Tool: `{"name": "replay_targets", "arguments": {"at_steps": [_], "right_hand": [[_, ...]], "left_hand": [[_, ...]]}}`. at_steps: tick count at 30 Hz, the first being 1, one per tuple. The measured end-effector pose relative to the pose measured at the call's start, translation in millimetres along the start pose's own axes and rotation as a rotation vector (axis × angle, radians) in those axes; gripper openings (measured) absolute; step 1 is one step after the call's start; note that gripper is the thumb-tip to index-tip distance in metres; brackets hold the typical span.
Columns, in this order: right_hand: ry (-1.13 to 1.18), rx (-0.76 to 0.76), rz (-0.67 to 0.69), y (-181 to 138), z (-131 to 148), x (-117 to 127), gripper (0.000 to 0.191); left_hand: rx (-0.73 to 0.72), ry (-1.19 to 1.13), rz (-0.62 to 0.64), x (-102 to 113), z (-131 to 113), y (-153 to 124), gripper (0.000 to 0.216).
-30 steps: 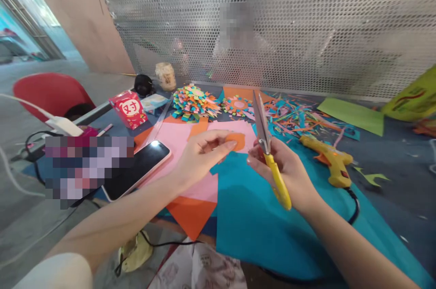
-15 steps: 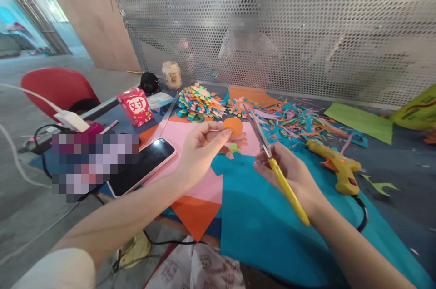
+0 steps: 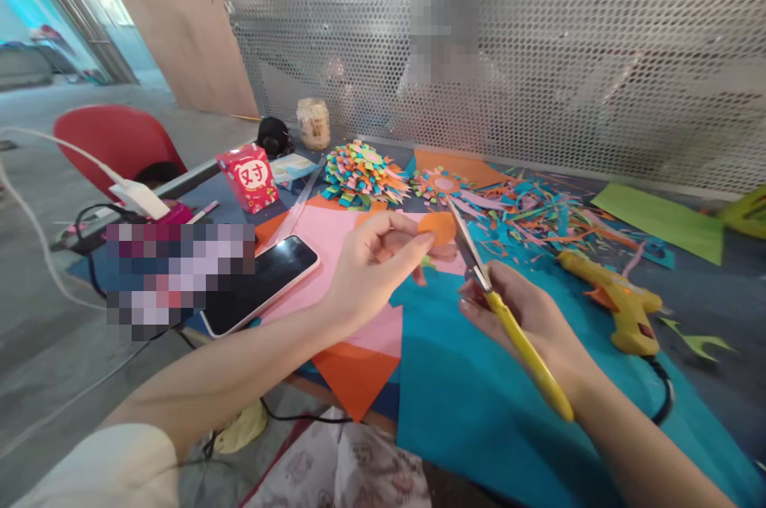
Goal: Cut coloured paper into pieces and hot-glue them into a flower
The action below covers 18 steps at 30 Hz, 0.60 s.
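My left hand (image 3: 374, 269) pinches a small round orange paper piece (image 3: 438, 227) between thumb and fingertips, above the pink sheet (image 3: 323, 237). My right hand (image 3: 527, 317) grips yellow-handled scissors (image 3: 508, 320). Their blades (image 3: 463, 241) point up and left, with the tips right beside the orange piece. Below both hands lie a large blue sheet (image 3: 467, 396) and an orange sheet (image 3: 353, 372).
A yellow glue gun (image 3: 616, 297) lies to the right among coloured paper scraps (image 3: 527, 209). Two paper flowers (image 3: 362, 173) sit at the back, and a red box (image 3: 248, 177) and a phone (image 3: 260, 285) at the left. A perforated metal screen (image 3: 538, 37) stands behind, with a person beyond it.
The scissors have tilted from upright to lean left, their tips coming up against the orange piece. My left hand has lifted that piece slightly. The view has shifted left.
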State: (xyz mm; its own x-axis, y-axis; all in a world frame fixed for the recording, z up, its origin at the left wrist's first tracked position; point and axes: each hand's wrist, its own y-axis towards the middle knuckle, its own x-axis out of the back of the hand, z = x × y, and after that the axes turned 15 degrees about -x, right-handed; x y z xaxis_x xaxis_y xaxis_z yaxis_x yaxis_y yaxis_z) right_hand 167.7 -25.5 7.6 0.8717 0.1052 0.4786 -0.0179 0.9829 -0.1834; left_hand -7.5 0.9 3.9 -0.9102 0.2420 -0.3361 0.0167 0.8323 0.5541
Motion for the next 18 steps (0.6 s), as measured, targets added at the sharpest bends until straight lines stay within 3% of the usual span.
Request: {"name": "replay_targets", "arguments": {"at_steps": [7,18], "right_hand": [[0.036,-0.041,0.033,-0.8,0.5,1.4,0.049],[0.051,0.006,0.065,-1.2,-7.7,-0.3,0.043]], "left_hand": [[0.047,0.028,0.041,-2.0,-3.3,-1.7,0.024],[0.013,0.041,-0.013,-1.8,-5.0,-1.0,0.023]]}}
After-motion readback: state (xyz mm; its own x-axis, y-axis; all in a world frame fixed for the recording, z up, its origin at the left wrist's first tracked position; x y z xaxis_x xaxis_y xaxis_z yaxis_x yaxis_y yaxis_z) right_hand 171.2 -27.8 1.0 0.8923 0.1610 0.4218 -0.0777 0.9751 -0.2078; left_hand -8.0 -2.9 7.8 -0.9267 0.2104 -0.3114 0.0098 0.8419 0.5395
